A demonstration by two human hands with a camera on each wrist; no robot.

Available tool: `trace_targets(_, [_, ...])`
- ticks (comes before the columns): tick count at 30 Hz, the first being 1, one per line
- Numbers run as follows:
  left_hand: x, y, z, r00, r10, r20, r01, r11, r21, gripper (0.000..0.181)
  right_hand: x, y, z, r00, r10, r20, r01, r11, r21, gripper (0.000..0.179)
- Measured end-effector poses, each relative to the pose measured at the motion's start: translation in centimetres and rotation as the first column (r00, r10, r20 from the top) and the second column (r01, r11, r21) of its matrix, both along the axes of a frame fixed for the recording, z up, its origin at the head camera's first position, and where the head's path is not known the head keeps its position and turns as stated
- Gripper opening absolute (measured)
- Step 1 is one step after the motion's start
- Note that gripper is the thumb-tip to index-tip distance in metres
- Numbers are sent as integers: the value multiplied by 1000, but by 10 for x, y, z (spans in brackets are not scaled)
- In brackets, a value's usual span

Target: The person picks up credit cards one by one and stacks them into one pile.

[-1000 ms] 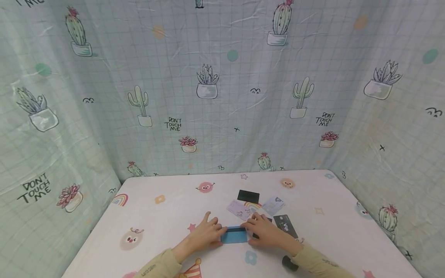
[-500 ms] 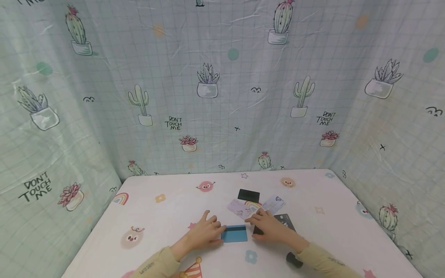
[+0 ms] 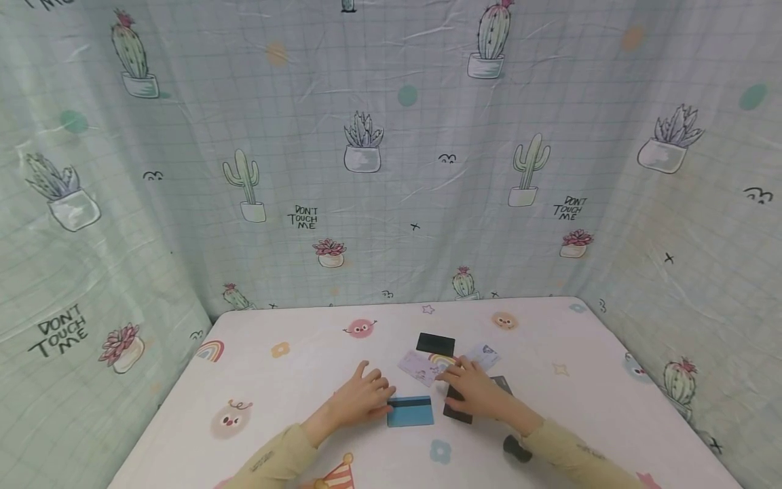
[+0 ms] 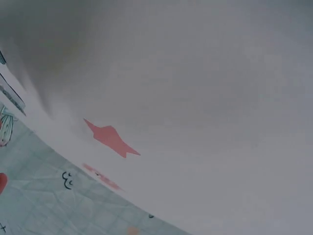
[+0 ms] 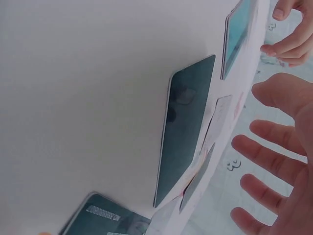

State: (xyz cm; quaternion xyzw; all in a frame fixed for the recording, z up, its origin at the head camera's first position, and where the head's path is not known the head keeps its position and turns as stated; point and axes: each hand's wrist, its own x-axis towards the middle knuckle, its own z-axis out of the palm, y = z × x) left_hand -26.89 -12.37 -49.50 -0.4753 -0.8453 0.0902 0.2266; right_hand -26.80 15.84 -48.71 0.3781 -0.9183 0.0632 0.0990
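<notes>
In the head view a blue card [image 3: 410, 415] with a dark stripe lies flat on the table; in the right wrist view its edge [image 5: 225, 54] looks layered, like a small stack. My left hand [image 3: 364, 396] is at its left edge, fingers loosely bent, gripping nothing; contact with the card cannot be told. My right hand [image 3: 479, 394] hovers over a dark card [image 3: 459, 413], which it partly covers. The right wrist view shows those fingers [image 5: 266, 152] spread apart, off the dark card [image 5: 186, 122]. A second dark card [image 3: 503, 384] is partly hidden behind the right hand.
Beyond the hands lie a pale purple card [image 3: 418, 367], another pale card [image 3: 487, 354] and a black card [image 3: 436, 344]. A small dark rounded object [image 3: 516, 449] sits by the right sleeve. A patterned curtain [image 3: 391, 170] rises behind the white printed table [image 3: 293, 380].
My right hand has left the blue card's right edge and moved right, over the dark card. My left hand has shifted slightly up and back from the blue card, which stays put.
</notes>
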Motion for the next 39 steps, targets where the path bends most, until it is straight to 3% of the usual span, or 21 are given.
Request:
trace_targets(14, [-14, -2, 2, 999, 40, 14, -40, 999, 15, 26, -13, 0, -2, 997, -56, -56, 54, 997, -47, 35])
trace_targets(20, [-22, -1, 2, 997, 75, 9, -75, 997, 21, 26, -20, -2, -1, 995, -97, -37, 95, 994, -55, 35])
trace_targets(33, [-40, 3, -1, 995, 90, -35, -88, 995, 34, 21, -36, -5, -5, 986, -152, -70, 149, 988, -50, 36])
trace_targets(39, [-47, 6, -6, 994, 96, -51, -95, 995, 38, 21, -40, -9, -7, 984, -175, -41, 172, 983, -69, 34])
